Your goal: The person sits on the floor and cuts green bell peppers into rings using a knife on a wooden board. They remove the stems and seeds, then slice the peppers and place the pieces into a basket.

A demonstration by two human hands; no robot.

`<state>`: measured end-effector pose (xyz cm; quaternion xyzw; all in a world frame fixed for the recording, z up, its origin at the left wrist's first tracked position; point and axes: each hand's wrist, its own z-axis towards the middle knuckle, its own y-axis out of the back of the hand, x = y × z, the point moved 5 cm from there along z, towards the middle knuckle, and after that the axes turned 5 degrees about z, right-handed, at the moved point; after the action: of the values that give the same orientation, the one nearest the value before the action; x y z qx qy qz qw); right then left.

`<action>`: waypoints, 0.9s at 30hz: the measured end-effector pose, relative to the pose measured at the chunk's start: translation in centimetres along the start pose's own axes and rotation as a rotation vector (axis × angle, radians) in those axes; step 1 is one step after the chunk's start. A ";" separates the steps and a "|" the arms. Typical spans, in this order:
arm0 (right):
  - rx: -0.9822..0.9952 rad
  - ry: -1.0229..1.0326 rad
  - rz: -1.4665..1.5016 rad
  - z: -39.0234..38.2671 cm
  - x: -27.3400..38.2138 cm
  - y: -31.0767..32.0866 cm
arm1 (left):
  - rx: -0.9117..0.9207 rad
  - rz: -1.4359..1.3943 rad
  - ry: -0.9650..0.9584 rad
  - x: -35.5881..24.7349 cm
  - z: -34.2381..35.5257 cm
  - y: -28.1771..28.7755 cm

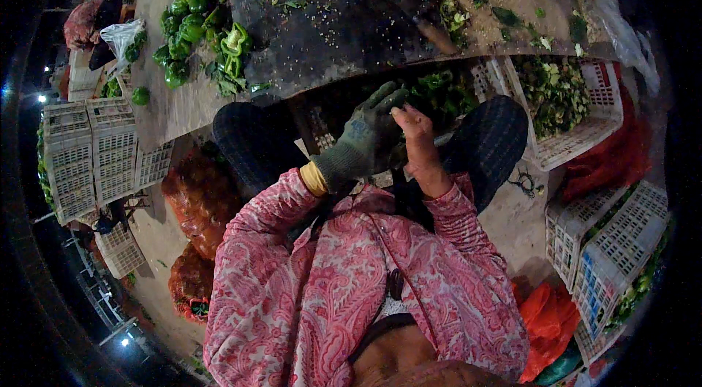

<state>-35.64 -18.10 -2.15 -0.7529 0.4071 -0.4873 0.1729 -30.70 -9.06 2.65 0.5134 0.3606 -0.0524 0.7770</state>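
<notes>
My left hand (362, 137) wears a grey-green knit glove with a yellow cuff beneath it. Its fingers stretch forward and to the right, over my lap at the table's near edge. Close against the gloved fingers is my bare right hand (418, 140), its fingers bent and drawn together. Whether anything small lies between its fingertips is too hidden to tell. Beyond the hands, a dark, seed-strewn sheet (322, 29) covers part of the table. Whole green bell peppers (191, 25) are heaped on the left, with a cut-open green pepper (234, 47) beside them.
On the right stands a white crate (545, 146) of green and pale trimmings. More white crates (73, 160) are stacked at left, and other crates (614, 255) at lower right. Full red mesh sacks (201, 200) sit by my left side. Under the table lie dark green pieces (442, 95).
</notes>
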 end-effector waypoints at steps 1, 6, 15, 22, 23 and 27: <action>-0.006 0.022 -0.016 0.1 -0.2 0.1 | -0.007 -0.005 -0.015 0.0 -0.1 0.0; -0.040 0.066 -0.201 -0.1 0.4 0.2 | -0.121 -0.040 0.071 -1.2 -1.2 0.4; -0.090 0.061 0.079 0.0 -2.0 -0.3 | -0.368 0.041 -0.054 -1.0 -2.7 0.1; -0.081 -0.045 0.028 0.3 -3.7 2.3 | -0.225 -0.300 0.128 -0.8 -2.5 -0.5; -0.069 -0.110 0.069 0.3 -4.5 2.7 | -0.227 -0.247 0.128 -1.1 -2.8 -0.6; -0.042 0.063 0.005 -1.2 -3.4 1.0 | -0.338 -0.060 0.079 -1.7 -4.0 -1.0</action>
<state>-37.77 -15.83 -4.26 -0.7396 0.4245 -0.5016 0.1454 -34.45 -6.64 2.10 0.3660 0.4099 0.0063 0.8355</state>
